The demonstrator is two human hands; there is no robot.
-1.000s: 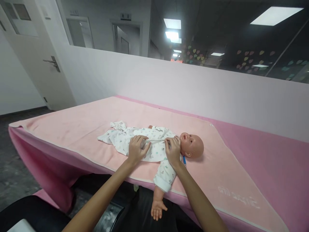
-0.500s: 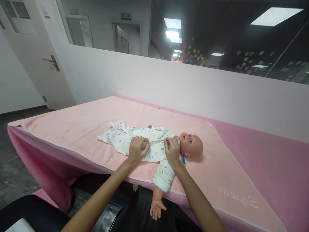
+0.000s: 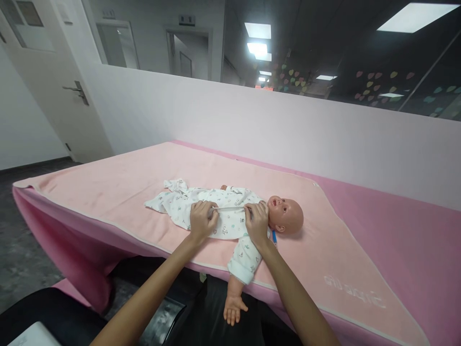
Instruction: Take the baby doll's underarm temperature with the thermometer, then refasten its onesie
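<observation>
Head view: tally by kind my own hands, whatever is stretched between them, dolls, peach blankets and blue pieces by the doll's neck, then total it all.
Left hand and right hand: 2
White strip: 1
Doll: 1
Peach blanket: 1
Blue piece, partly hidden: 1
Total: 6

Blue item (image 3: pixel 274 237) by the doll (image 3: pixel 230 224) — kind unclear — and white object (image 3: pixel 36 336), cropped below

A pale door (image 3: pixel 54 72) is standing at the left; small heart shapes (image 3: pixel 369 84) are showing on the dark glass (image 3: pixel 324 43).
</observation>
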